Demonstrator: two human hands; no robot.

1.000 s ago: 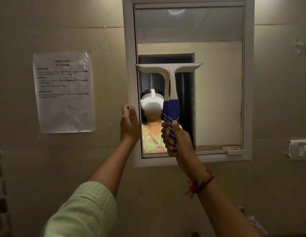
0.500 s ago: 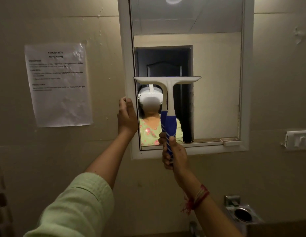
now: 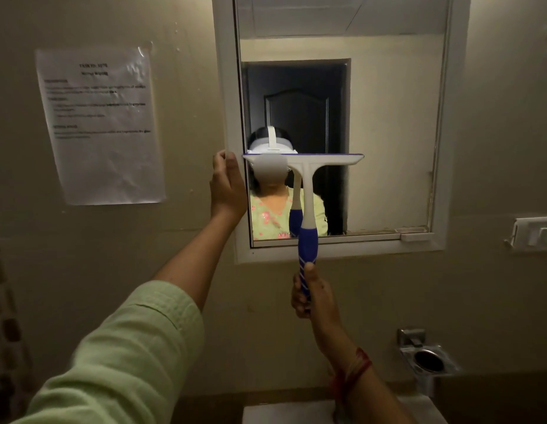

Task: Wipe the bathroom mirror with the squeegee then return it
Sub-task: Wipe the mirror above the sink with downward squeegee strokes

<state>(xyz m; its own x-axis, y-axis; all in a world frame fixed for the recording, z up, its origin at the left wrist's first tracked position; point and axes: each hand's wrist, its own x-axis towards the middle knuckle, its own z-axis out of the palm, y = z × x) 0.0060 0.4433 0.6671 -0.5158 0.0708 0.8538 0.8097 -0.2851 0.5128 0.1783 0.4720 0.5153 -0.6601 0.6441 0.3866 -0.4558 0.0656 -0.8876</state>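
A white-framed mirror (image 3: 388, 133) hangs on the beige wall. The squeegee (image 3: 305, 191) has a white head and neck and a blue handle. Its blade lies flat against the glass across the left half, a little below mid-height. My right hand (image 3: 312, 293) is closed around the bottom of the blue handle, below the mirror's lower frame. My left hand (image 3: 227, 185) presses against the mirror's left frame edge. The glass reflects a person wearing a white headset and a dark doorway.
A printed sheet (image 3: 101, 127) is taped to the wall left of the mirror. A white wall hook plate (image 3: 535, 234) sits at the right edge. A chrome holder (image 3: 428, 361) is fixed low on the right. A white basin edge (image 3: 284, 413) shows at the bottom.
The squeegee has slid down the glass from the upper part toward the lower half, my right hand dropping below the frame. My left hand stays on the left frame.
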